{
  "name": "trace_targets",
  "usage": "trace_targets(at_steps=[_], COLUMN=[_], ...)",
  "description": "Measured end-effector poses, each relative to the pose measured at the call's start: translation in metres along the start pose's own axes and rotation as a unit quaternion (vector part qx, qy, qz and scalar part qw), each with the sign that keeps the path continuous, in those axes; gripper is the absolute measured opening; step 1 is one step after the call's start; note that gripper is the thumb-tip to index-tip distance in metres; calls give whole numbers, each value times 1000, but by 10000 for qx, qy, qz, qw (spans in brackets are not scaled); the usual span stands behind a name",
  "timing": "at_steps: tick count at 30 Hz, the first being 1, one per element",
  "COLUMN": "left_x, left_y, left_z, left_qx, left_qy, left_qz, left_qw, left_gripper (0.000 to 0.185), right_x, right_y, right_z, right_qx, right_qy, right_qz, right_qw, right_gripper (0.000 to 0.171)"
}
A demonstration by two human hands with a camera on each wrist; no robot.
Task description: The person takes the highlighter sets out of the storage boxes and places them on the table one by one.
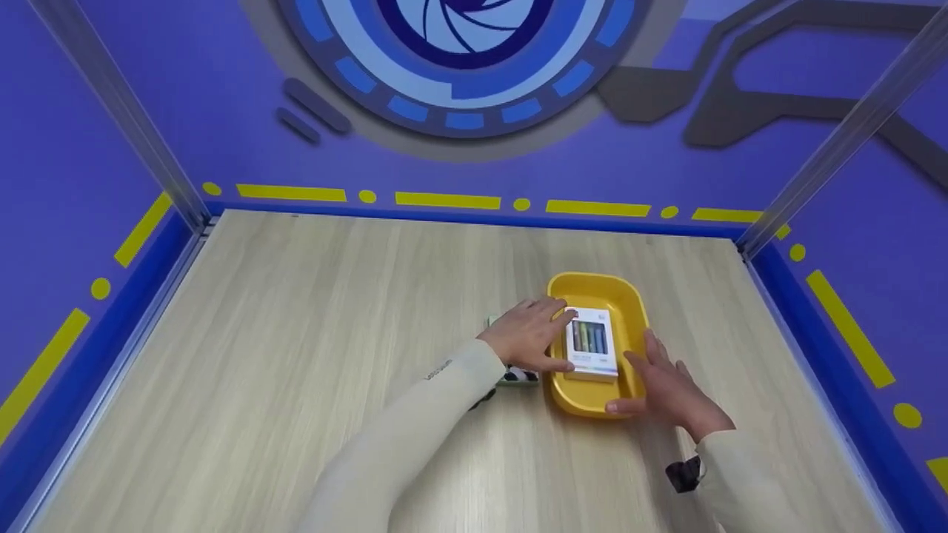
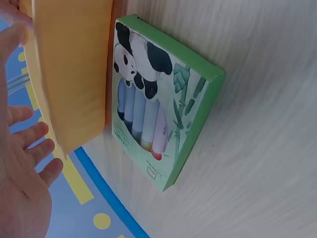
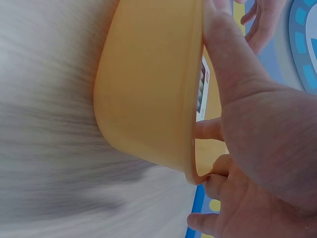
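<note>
- Two bare hands: the left hand (image 1: 527, 337) and the right hand (image 1: 674, 389), reaching in from either side of a yellow tray (image 1: 585, 398)
- Left hand loose, holding nothing, its fingers spread over the tray's edge on its own side; whether the fingertips touch the box below them, I cannot tell
- Right hand grasping the tray's rim on its own side, one finger dipping inside, another outside, the thumb at the near corner
- White box (image 1: 591, 340) lying flat in the tray, between the two hands, its printed face upward, showing a row of coloured sticks; one corner is under the left fingertips
- Green box (image 2: 158, 99) flat just outside the tray, partly hidden beneath the left hand and wrist; a panda, bamboo and a cut-out showing pastel pens are on its front
- Pale wooden table (image 1: 296, 333) under both hands
- Cream sleeves (image 1: 444, 403) behind both hands, with a black device (image 1: 683, 474) at the right wrist
- Blue-purple wall (image 1: 415, 166) beyond the hands, marked with yellow dashes
</note>
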State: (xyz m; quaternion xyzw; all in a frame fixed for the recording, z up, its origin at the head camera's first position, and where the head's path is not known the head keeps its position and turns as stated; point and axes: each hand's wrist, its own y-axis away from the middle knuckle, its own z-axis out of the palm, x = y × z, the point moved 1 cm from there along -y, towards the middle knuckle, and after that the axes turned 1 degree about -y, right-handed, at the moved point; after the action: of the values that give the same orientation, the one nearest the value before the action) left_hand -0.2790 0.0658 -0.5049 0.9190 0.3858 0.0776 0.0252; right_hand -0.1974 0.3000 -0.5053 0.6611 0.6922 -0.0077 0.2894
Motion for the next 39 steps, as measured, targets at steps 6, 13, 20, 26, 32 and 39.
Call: trace_targets(at_steps=[6,13,20,26,32,39], left_x=[2,4,4,3,3,6], left_y=[-2,-3,-5,-6,-8,-11], left_z=[-1,0,1,1,3,4], left_qx=[-60,-174,-178,-243,-250,-309], left_qy=[-14,67,205,216,154,104], left_qz=[14,-13,11,-43,-31,-17], left_qw=[10000,9998,9996,9995,9996,9995], left_gripper=[90,91,90,92,93,94], right_x=[0,1,0,-1,-2,-1], right_y=[-1,0,0,1,0,0], right_z=[-1,0,-1,-1,-1,-1], right_qx=[-1,-18,-19,-98,-80,-43], right_qy=[-2,-31,81,-22,-30,-11], right_qz=[-52,-15,-58,-18,-12,-23], right_qw=[10000,10000,9999,9999,10000,10000], right_gripper=[114,113,115,115,114,109])
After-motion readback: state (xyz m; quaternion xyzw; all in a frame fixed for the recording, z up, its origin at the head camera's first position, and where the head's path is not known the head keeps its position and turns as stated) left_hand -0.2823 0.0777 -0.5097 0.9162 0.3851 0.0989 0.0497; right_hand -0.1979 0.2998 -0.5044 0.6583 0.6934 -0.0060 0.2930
